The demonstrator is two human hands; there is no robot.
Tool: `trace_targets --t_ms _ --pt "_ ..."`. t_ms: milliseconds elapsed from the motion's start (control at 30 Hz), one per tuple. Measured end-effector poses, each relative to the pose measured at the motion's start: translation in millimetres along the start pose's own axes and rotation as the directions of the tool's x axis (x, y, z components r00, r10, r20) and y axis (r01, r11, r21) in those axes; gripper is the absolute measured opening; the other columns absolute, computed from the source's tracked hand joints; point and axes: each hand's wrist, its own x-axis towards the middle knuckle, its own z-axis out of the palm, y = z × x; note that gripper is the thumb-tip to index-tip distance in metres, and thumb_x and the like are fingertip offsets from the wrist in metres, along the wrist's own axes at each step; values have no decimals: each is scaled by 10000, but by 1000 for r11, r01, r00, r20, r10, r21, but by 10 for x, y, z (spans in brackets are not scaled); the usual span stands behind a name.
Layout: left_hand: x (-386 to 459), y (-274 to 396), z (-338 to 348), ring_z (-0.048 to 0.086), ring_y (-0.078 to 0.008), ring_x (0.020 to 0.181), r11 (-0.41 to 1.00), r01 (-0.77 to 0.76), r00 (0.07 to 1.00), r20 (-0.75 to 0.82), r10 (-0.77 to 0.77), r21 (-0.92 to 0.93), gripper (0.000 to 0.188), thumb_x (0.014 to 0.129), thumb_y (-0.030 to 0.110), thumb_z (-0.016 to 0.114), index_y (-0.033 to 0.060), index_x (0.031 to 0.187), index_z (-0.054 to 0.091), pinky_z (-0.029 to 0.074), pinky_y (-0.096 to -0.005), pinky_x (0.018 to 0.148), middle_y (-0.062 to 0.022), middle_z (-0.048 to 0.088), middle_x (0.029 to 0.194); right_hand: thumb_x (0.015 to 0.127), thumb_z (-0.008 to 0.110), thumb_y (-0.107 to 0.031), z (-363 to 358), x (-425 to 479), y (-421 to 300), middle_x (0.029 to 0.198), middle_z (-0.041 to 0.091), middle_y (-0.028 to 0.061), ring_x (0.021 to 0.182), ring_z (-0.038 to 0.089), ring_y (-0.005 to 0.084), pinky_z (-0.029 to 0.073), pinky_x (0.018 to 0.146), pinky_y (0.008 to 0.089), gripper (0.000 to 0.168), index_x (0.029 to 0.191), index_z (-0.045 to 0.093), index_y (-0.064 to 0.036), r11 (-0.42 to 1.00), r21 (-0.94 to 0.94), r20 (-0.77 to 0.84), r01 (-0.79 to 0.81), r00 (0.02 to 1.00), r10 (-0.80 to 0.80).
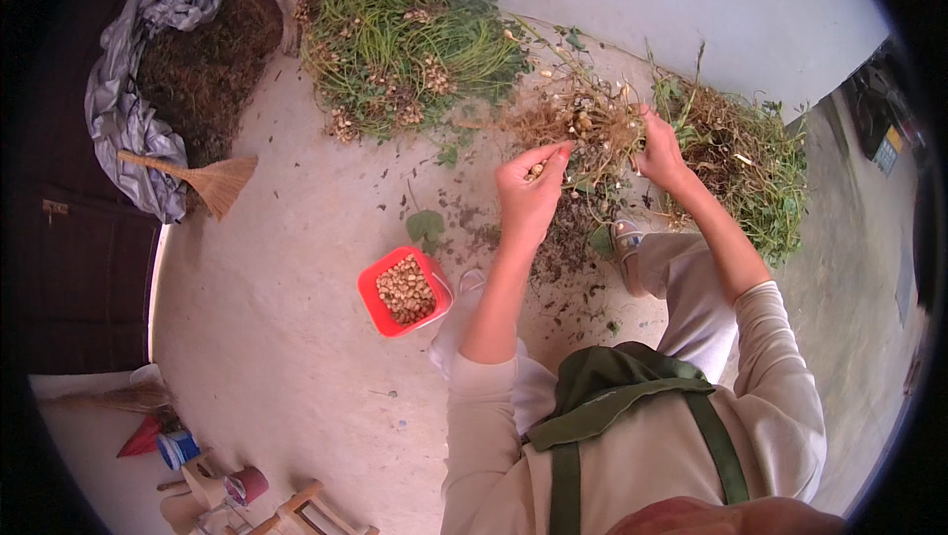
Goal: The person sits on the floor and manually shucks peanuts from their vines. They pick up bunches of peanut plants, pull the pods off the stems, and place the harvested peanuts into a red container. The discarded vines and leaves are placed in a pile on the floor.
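My left hand [527,190] is curled around a few peanuts [536,170], pale pods showing between its fingers. Its thumb and fingertip reach the root end of an uprooted peanut plant bunch [592,116]. On the other side, my right hand [661,148] grips that bunch, where brown roots and some pods hang tangled. How many plants are in the bunch I cannot tell. Down by my left foot stands a red plastic bucket [367,296], partly filled with loose peanuts [406,290].
A large heap of green peanut plants [415,46] lies against the white wall. More plants [748,164] are piled at right. Soil and leaves [570,238] litter the concrete floor. At left are a straw hand broom [215,183] and silver sheeting [137,105]; a wooden stool [292,509] sits lower left.
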Motion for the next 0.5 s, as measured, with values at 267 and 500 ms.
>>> trace_targets --t_ms 267,500 --pt "-29 17 79 585 -73 742 966 -163 965 -173 199 198 187 808 71 670 -38 959 682 462 -226 688 -71 687 842 493 631 65 -64 80 -274 902 512 172 818 523 384 432 665 426 615 1078 461 -13 972 -133 12 192 981 -192" --pt "19 -100 -31 597 -109 738 963 74 996 -65 -59 260 225 789 135 686 -56 908 678 462 -244 689 -80 682 811 463 671 47 -64 26 -127 919 536 149 827 547 335 447 675 418 646 1082 497 -22 962 -205 2 178 983 -182"
